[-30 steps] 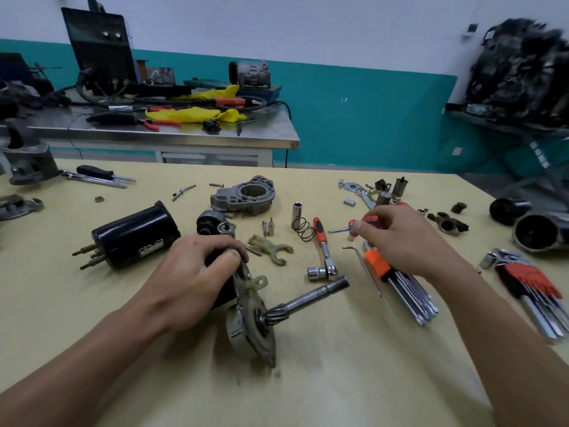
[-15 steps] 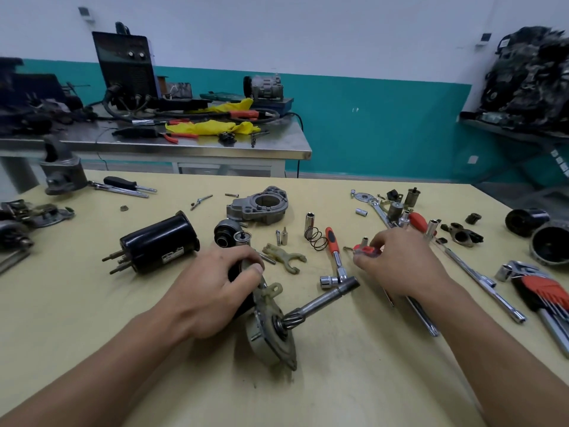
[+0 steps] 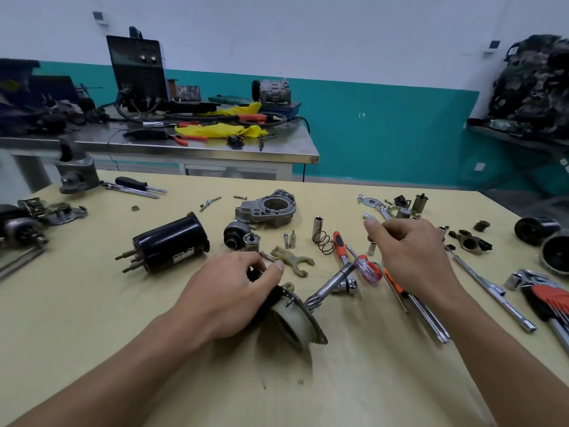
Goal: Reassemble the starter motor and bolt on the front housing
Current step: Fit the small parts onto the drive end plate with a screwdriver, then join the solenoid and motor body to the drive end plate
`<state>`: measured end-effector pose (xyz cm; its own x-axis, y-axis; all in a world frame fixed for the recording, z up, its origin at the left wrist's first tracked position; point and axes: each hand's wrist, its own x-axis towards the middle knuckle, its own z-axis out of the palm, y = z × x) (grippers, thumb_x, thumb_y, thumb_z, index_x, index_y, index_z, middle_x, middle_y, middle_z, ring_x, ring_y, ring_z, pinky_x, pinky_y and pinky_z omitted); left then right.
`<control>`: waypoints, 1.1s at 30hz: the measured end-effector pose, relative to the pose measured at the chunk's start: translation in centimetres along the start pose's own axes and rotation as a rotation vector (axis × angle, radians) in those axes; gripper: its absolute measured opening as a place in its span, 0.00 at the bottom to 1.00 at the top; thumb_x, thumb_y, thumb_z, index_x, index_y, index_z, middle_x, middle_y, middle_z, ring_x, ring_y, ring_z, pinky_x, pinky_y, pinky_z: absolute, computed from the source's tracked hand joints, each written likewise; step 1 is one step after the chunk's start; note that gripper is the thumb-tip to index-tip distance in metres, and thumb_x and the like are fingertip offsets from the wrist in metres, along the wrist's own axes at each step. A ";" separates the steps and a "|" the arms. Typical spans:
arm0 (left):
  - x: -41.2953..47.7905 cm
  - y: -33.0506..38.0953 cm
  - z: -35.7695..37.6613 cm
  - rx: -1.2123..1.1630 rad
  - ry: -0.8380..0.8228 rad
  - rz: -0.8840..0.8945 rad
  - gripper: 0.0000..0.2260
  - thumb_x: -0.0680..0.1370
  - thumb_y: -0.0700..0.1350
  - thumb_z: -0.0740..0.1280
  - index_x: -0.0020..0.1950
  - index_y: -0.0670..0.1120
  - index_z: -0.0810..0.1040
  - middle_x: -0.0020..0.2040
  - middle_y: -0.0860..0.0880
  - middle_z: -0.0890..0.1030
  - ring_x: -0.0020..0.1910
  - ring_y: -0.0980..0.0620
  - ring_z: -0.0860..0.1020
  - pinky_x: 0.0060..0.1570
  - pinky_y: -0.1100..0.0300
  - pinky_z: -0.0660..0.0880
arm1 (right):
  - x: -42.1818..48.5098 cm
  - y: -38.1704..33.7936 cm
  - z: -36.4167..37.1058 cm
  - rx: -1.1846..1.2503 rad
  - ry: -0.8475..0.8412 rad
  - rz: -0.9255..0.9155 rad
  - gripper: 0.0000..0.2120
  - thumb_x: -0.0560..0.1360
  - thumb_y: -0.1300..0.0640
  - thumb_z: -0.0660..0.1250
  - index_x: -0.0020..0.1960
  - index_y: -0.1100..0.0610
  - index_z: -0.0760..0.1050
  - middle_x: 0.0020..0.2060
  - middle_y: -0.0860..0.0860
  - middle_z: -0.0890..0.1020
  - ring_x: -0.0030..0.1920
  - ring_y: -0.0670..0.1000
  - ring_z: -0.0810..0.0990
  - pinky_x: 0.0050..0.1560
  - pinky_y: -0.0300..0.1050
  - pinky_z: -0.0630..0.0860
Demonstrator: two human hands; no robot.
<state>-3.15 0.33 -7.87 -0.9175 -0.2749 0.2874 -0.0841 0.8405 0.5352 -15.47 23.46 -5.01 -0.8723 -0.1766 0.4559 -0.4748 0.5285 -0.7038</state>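
Gripping motor assy (image 3: 289, 322), left fingers (image 3: 261, 272) curled

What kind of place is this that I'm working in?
Most likely an auto-electrical repair workshop or training shop. Starter motor parts, such as the front housing, lie among sockets and a ratchet on the workbench. Behind stands a steel table with a welder-like machine.
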 end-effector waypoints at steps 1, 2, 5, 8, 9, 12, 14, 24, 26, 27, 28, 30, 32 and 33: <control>0.0 0.1 -0.1 0.008 -0.007 -0.016 0.25 0.72 0.71 0.53 0.37 0.53 0.78 0.35 0.55 0.79 0.36 0.58 0.77 0.33 0.58 0.70 | -0.1 -0.1 0.2 0.021 0.001 -0.008 0.25 0.79 0.45 0.64 0.38 0.66 0.80 0.35 0.63 0.82 0.38 0.62 0.80 0.41 0.54 0.78; 0.0 0.1 -0.2 0.012 -0.014 -0.033 0.26 0.72 0.72 0.53 0.38 0.53 0.78 0.34 0.54 0.80 0.35 0.58 0.77 0.34 0.58 0.72 | -0.2 -0.2 0.4 0.036 -0.002 -0.017 0.26 0.79 0.45 0.64 0.38 0.67 0.80 0.35 0.64 0.82 0.38 0.63 0.80 0.40 0.55 0.77; 0.0 0.2 -1.0 -0.017 -0.041 -0.062 0.25 0.74 0.71 0.57 0.40 0.52 0.80 0.35 0.54 0.81 0.37 0.57 0.79 0.39 0.56 0.77 | -0.5 -0.5 0.8 0.056 -0.019 -0.031 0.26 0.79 0.44 0.63 0.38 0.67 0.80 0.34 0.64 0.81 0.38 0.62 0.79 0.39 0.56 0.77; 0.9 -1.0 -2.8 -0.061 0.076 -0.063 0.16 0.76 0.66 0.65 0.45 0.54 0.81 0.39 0.58 0.81 0.40 0.57 0.80 0.43 0.55 0.79 | -0.7 -0.7 1.0 0.092 -0.019 -0.026 0.25 0.79 0.45 0.64 0.38 0.66 0.80 0.32 0.62 0.81 0.35 0.60 0.79 0.39 0.57 0.77; 1.4 -1.9 -3.7 -0.052 0.174 -0.061 0.13 0.75 0.63 0.68 0.47 0.55 0.81 0.41 0.58 0.81 0.41 0.56 0.81 0.44 0.55 0.78 | -0.8 -0.7 1.0 0.112 -0.010 -0.026 0.25 0.79 0.45 0.64 0.37 0.65 0.80 0.28 0.59 0.80 0.30 0.57 0.76 0.37 0.56 0.77; 2.8 -5.7 -6.5 0.122 0.300 -0.136 0.22 0.70 0.58 0.74 0.62 0.54 0.77 0.54 0.52 0.81 0.56 0.49 0.76 0.52 0.51 0.74 | -0.9 -0.7 1.1 0.165 0.035 -0.026 0.22 0.80 0.48 0.65 0.34 0.61 0.80 0.17 0.45 0.70 0.21 0.45 0.67 0.31 0.46 0.69; 3.2 -7.9 -7.6 0.267 0.151 -0.272 0.35 0.67 0.59 0.76 0.72 0.53 0.70 0.63 0.48 0.77 0.64 0.45 0.70 0.60 0.47 0.72 | -0.9 -0.7 1.2 0.182 0.060 -0.040 0.21 0.80 0.49 0.65 0.34 0.60 0.80 0.16 0.43 0.69 0.19 0.44 0.67 0.29 0.42 0.66; 3.2 -8.5 -5.9 -0.083 0.175 -0.513 0.22 0.65 0.55 0.80 0.52 0.46 0.78 0.43 0.48 0.81 0.40 0.49 0.79 0.37 0.55 0.76 | -0.7 -0.4 1.4 0.268 0.132 -0.095 0.19 0.79 0.51 0.66 0.33 0.58 0.80 0.20 0.46 0.75 0.20 0.43 0.67 0.23 0.32 0.64; 3.2 -6.5 -5.8 -0.601 0.284 -0.573 0.22 0.70 0.53 0.79 0.56 0.40 0.79 0.46 0.43 0.83 0.40 0.46 0.81 0.35 0.55 0.79 | -1.0 -1.0 1.3 0.284 0.135 -0.136 0.19 0.79 0.52 0.67 0.34 0.62 0.80 0.22 0.51 0.75 0.21 0.44 0.68 0.24 0.31 0.64; 3.2 -5.3 -6.0 -0.914 0.289 -0.621 0.23 0.72 0.53 0.77 0.57 0.39 0.78 0.47 0.41 0.83 0.40 0.44 0.82 0.36 0.54 0.81 | -1.3 -1.6 1.2 0.289 0.130 -0.176 0.19 0.79 0.51 0.67 0.34 0.62 0.80 0.23 0.52 0.76 0.23 0.44 0.69 0.25 0.31 0.65; 3.0 -3.8 -6.2 -1.213 0.252 -0.651 0.22 0.74 0.54 0.75 0.58 0.39 0.78 0.47 0.39 0.83 0.40 0.43 0.83 0.37 0.54 0.83 | -1.6 -2.3 1.2 0.294 0.119 -0.230 0.17 0.78 0.50 0.67 0.35 0.60 0.80 0.26 0.52 0.77 0.24 0.44 0.70 0.27 0.33 0.66; 2.4 -1.1 -6.5 -1.659 0.106 -0.666 0.23 0.77 0.57 0.70 0.59 0.38 0.78 0.43 0.37 0.83 0.37 0.41 0.83 0.38 0.52 0.84 | -2.7 -4.3 1.3 0.311 0.087 -0.368 0.09 0.75 0.48 0.70 0.41 0.52 0.81 0.31 0.46 0.80 0.29 0.45 0.75 0.30 0.34 0.69; 1.6 0.8 -5.9 -1.793 -0.043 -0.679 0.25 0.77 0.59 0.68 0.59 0.36 0.78 0.42 0.35 0.83 0.36 0.41 0.83 0.39 0.51 0.84 | -4.1 -6.4 1.9 0.297 0.031 -0.470 0.10 0.72 0.45 0.72 0.51 0.47 0.79 0.37 0.44 0.80 0.38 0.47 0.78 0.35 0.33 0.71; 1.3 1.6 -5.4 -1.790 -0.114 -0.692 0.26 0.78 0.59 0.67 0.59 0.36 0.79 0.42 0.35 0.82 0.36 0.41 0.82 0.38 0.51 0.83 | -4.7 -7.1 2.3 0.265 -0.012 -0.500 0.14 0.71 0.44 0.72 0.54 0.46 0.78 0.40 0.42 0.80 0.41 0.47 0.78 0.39 0.31 0.70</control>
<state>-2.40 -1.21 -2.29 -0.9280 -0.2111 -0.3071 -0.0209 -0.7933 0.6085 -8.26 18.62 -3.42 -0.5342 -0.3624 0.7637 -0.8423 0.1517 -0.5172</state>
